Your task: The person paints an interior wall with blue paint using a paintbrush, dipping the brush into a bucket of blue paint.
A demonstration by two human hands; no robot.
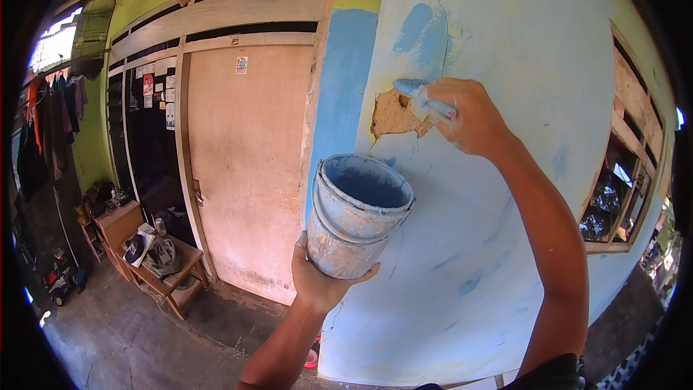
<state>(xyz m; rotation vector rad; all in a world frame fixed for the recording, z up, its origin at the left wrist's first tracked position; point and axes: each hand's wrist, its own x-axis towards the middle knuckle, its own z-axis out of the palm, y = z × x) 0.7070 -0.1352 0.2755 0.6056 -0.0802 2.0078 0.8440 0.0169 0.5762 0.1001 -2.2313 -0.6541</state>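
Note:
My left hand point(321, 274) grips a paint-smeared bucket point(354, 235) from below, its fingers and thumb spread round the base. Blue paint coats the bucket's inner wall. Up against the light blue wall point(476, 245), my right hand point(469, 115) is closed round the handle of a paintbrush point(437, 107). The brush head, blue with paint, points left and lies at the upper edge of a bare brown patch point(395, 114) where the plaster has broken away. A darker blue smear point(414, 27) and a thin crack show above the patch.
Left of the wall stands a closed pale wooden door point(249, 166). A low wooden bench point(177, 267) carries a bag and other items. Clothes point(54, 115) hang at the far left beside a birdcage point(92, 32). A wooden-framed window point(617, 180) is set in the wall at right.

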